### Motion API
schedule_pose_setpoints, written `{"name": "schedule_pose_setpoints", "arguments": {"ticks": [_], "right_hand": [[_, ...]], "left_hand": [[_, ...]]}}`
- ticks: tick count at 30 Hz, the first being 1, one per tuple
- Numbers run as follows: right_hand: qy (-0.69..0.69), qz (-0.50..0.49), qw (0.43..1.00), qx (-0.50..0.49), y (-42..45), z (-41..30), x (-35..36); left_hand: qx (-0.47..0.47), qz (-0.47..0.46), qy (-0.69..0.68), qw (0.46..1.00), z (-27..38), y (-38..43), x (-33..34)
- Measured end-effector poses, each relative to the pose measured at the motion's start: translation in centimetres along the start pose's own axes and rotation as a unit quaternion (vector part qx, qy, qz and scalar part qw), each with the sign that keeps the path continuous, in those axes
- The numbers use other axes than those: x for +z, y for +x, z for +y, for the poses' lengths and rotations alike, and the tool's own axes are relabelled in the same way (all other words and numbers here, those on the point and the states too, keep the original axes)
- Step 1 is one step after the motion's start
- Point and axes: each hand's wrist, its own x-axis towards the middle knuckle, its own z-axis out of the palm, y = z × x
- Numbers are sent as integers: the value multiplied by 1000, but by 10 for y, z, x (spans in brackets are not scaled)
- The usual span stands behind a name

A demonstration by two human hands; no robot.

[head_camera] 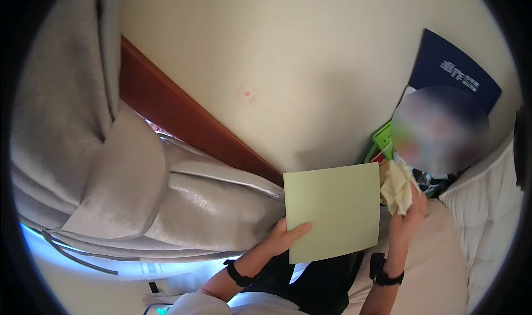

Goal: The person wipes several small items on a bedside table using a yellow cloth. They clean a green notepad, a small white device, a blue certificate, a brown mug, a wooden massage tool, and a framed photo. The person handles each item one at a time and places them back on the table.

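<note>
A flat, pale green square panel (334, 213) is held upright over the person's lap. My left hand (286, 236) grips its lower left edge, the thumb lying across the face and the fingers hidden behind it. To the right of the panel, my right hand (411, 213) holds a crumpled pale yellow cloth (398, 188), near the panel's right edge. Both wrists wear black bands.
A grey padded sofa (208, 207) fills the left, with a reddish-brown board (187, 119) along the wall behind it. At the right, a dark blue board (440, 57) with writing leans on the wall above a green plastic item (383, 140). A beige cushion (440, 248) lies below.
</note>
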Motion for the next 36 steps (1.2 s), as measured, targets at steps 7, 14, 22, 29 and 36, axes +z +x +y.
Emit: {"name": "schedule_pose_setpoints", "arguments": {"ticks": [7,14,22,29,36], "right_hand": [[50,-221,938,-262,-46,-128,66],[-77,-155,984,-35,-27,8,69],[25,-70,992,-102,-6,-96,31],[-8,-111,978,-178,6,-64,55],[-113,-88,988,-61,12,26,38]], "left_hand": [[104,79,180,975,-54,5,-36],[10,60,61,996,-14,12,-22],[92,61,247,963,10,21,0],[123,139,222,957,10,8,-8],[157,134,253,945,13,-1,-21]]}}
